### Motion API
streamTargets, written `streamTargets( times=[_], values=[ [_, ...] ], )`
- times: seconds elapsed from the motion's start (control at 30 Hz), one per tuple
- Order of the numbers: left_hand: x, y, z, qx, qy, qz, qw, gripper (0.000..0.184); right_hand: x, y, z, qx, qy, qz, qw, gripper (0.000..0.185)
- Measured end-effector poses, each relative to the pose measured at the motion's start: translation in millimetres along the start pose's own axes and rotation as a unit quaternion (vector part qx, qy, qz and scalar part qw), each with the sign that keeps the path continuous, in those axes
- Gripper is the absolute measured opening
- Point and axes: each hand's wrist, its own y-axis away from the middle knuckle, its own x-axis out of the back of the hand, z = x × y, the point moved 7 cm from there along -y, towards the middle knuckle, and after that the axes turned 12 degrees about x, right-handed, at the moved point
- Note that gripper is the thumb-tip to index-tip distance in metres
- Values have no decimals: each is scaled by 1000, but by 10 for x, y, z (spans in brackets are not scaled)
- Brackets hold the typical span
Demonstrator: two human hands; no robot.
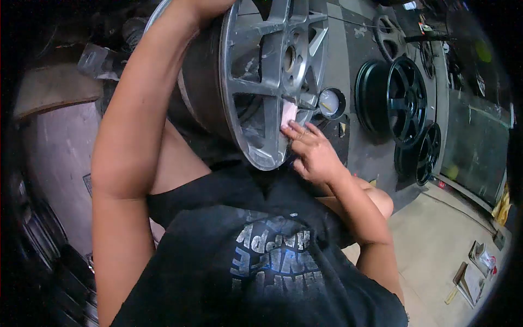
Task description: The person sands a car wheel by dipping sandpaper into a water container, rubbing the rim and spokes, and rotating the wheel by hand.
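We have a silver-grey wheel (256, 87) propped on its edge in front of our lap, its spoked face turned towards our right side. It stands close by our knees, perhaps so that we can reach the spokes without stretching and our legs can help stop it tipping. Our left hand (208, 5) is up at the top of the wheel, mostly cut off by the frame; we cannot tell whether its fingers grip or merely rest there. That arm runs along the barrel side, which probably steadies the wheel against pressure from the other side.

Our right hand (316, 155) holds a pink pad (289, 114) by the fingertips, flat against a lower spoke, with the rest of the hand loosely bent. Holding it by the tips seems to suit the narrow metal and leaves the palm off the face.

Just beyond the right hand, a round tub (344, 103) stands on the dark floor covering, within easy reach. It has cloudy, whitish liquid in it, with something small and yellowish showing there; we cannot tell what that is. A crumpled clear plastic bag (98, 61) lies over to our left, its contents too unclear to name.

Farther off, a dark green wheel (373, 98) stands upright beside another dark wheel (429, 155). Papers (472, 282) lie on the pale floor at our right.
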Motion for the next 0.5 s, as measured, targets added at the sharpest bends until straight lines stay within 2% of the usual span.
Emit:
streamTargets(
  times=[0.2, 0.27, 0.33, 0.43, 0.5],
  values=[
    [-132, 3, 159, 41, -41, -11, 998, 7, 22, 29, -249, -2, -16, 4, 1000, 27],
    [-157, -14, 182, 26, -48, -16, 998, 7, 95, 8, -130, -5, -89, 63, 994, 25],
    [-188, 0, 187, 12, -56, -22, 998, 7, 180, -55, 86, -56, -70, 109, 990, 23],
    [-209, 10, 213, 2, -61, -11, 998, 7, 205, -175, 337, -80, -67, 111, 988, 20],
    [-188, 14, 208, 8, -57, -5, 998, 8, 120, -209, 405, -93, -110, 64, 988, 18]
  ],
)
